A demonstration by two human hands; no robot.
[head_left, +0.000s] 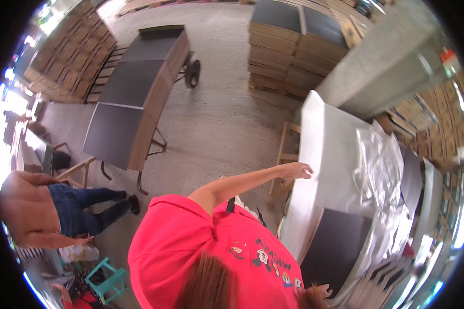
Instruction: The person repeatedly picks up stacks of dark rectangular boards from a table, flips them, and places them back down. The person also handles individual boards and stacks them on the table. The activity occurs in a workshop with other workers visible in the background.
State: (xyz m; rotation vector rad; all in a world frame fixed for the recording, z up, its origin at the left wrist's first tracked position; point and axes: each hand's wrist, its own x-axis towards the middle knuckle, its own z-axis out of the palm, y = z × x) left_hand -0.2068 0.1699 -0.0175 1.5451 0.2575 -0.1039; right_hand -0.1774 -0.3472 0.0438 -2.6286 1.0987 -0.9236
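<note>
A wide white sheet [335, 149], apparently foam, drapes over the work surface on my right. My left hand [296, 170] is stretched out to its left edge, with the fingers curled in on that edge. On the sheet's near part lies a flat dark grey board [340, 247] with a thin brown edge. Down at the board's near corner is my right hand [324, 291], its fingers bent at the board's edge; the rest of that hand and its arm are hidden by hair and my pink shirt. Crumpled clear plastic film [381, 170] covers the far side of the sheet.
A long cart [126, 77] carries dark-topped board stacks. More stacks [276, 46] sit on a pallet near a concrete column [376, 62]. Piled cartons [72, 56] stand at the far left. A person in jeans [82, 206] is at left, near a teal stool [107, 280].
</note>
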